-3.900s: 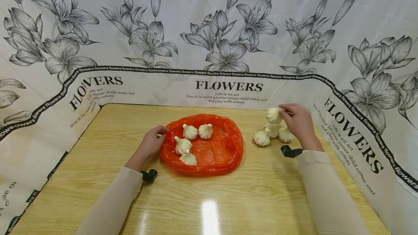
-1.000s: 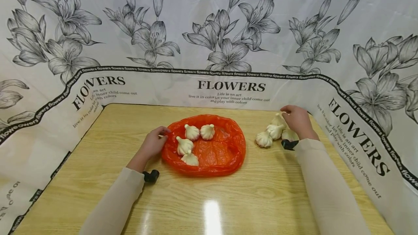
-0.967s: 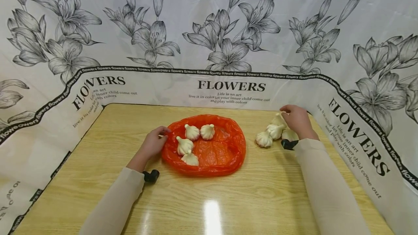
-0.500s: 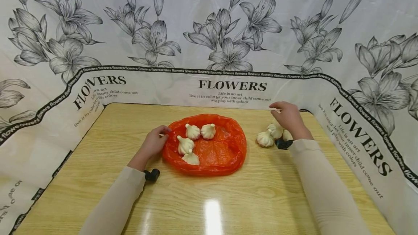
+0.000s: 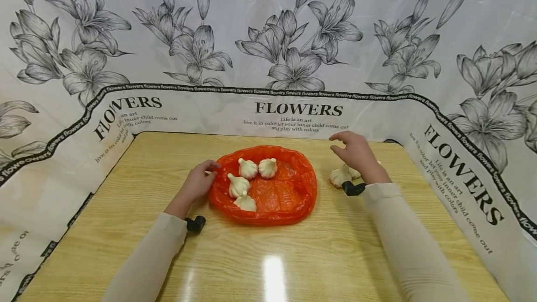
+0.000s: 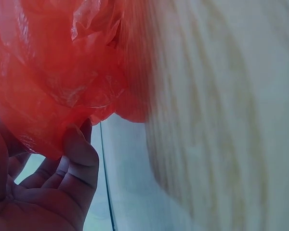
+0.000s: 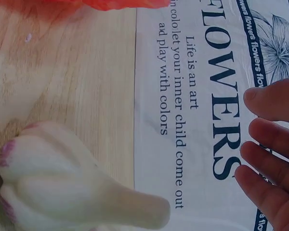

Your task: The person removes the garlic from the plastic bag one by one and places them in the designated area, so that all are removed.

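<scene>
A red plastic bag (image 5: 285, 216) lies spread open on the table, its rim rolled into a wide ring. Several white garlic bulbs (image 5: 238, 185) sit inside, toward its left half. At the left rim, my left hand (image 5: 197, 183) pinches the film between thumb and fingers; the left wrist view shows the bag (image 6: 53, 72) gripped there. My right hand (image 5: 356, 153) hovers right of the bag, thumb and fingers apart, holding nothing. Below it is a pile of garlic bulbs (image 5: 339, 177), partly hidden by the hand and wrist. One bulb (image 7: 53, 178) appears close up in the right wrist view.
The light wood table (image 5: 235, 255) extends around the bag. A white flower-printed cloth (image 5: 293, 125) hangs along the back and both sides, close behind my right hand. A black camera mount is strapped on each wrist.
About four seconds ago my right hand held a garlic bulb over the right pile; it has since let go and moved left toward the bag. My left hand stays at the rim.
</scene>
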The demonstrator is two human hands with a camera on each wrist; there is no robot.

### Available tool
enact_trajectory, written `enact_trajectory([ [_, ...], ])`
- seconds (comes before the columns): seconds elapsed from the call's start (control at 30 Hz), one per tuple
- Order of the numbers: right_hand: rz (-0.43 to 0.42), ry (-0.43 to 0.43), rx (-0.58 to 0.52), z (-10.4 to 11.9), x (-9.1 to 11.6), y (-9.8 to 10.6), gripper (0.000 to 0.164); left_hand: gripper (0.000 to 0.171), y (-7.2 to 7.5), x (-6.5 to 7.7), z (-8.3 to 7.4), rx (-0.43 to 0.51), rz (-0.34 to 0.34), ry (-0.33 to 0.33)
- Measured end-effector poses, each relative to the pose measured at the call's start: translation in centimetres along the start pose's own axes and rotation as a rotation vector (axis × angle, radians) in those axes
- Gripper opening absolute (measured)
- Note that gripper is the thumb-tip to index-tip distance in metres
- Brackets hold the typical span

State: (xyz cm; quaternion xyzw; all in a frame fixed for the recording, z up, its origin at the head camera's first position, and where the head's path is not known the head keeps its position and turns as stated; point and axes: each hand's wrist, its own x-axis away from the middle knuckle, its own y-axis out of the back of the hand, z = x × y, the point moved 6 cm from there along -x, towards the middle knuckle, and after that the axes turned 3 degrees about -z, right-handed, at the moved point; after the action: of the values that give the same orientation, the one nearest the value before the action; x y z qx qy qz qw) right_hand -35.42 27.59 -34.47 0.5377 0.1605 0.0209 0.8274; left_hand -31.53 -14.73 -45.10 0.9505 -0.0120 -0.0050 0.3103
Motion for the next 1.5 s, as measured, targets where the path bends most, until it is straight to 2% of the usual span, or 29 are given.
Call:
enact_trajectory([
  [0.33,0.004,0.048,-0.041,2.9,0.2,-1.7,0.030,0.021,-0.1,0.2,0.3,0.001,-0.002,-0.002],
  [0.6,-0.018,0.128,-0.060,5.4,0.4,-3.0,0.029,0.021,-0.2,0.4,0.2,0.007,-0.006,-0.009],
  [1.23,0.026,0.241,-0.136,9.8,0.1,-6.6,0.029,0.021,-0.1,0.1,-0.1,-0.007,-0.013,-0.032],
  [1.5,0.012,0.273,-0.167,11.0,0.1,-7.7,0.026,0.021,-0.2,0.1,-0.3,-0.013,-0.016,-0.037],
])
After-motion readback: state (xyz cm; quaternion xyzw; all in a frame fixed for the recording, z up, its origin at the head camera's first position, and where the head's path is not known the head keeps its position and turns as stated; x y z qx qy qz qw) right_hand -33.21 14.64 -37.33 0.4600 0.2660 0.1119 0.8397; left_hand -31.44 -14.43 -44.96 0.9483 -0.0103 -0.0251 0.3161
